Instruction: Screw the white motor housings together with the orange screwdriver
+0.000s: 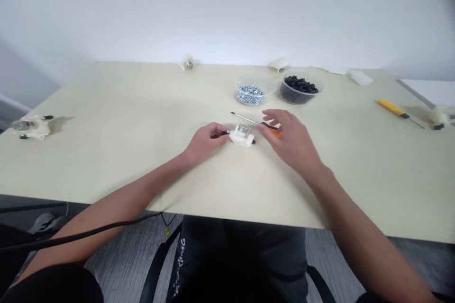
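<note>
At centre, a white housing (242,136) is pinched steady by the left hand (204,141) — the right hand (289,137) curves, half-open, over an orange screwdriver (277,133).

The cream table (117,161) carries a white plastic housing (241,137), an orange-and-black screwdriver (273,129), a yellow-handled screwdriver (393,109), silver screws (250,95) and small black pieces (300,86)
</note>
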